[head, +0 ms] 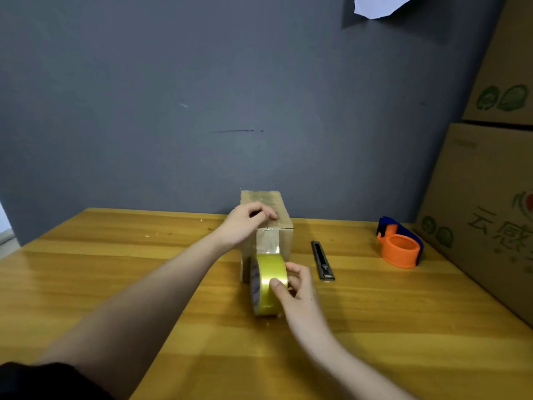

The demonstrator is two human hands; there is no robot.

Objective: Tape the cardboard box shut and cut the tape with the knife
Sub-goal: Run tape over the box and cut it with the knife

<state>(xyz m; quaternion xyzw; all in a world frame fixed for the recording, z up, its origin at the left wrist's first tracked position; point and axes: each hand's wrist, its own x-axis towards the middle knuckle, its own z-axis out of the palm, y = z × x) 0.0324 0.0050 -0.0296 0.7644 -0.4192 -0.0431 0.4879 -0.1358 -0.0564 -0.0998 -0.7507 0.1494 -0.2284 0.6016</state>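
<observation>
A small brown cardboard box (284, 223) stands near the back middle of the wooden table (115, 269). My left hand (245, 223) rests on the box's top near edge, fingers curled and pressing down. A strip of clear tape (269, 243) runs from the top down the near face to a yellow tape roll (269, 284) in front of the box. My right hand (297, 290) grips that roll, thumb on its outer face. A black utility knife (323, 261) lies on the table just right of the box, untouched.
An orange and blue tape dispenser (401, 246) sits at the back right. Large printed cardboard boxes (484, 203) are stacked along the right edge. A grey wall (202, 111) closes off the back of the table.
</observation>
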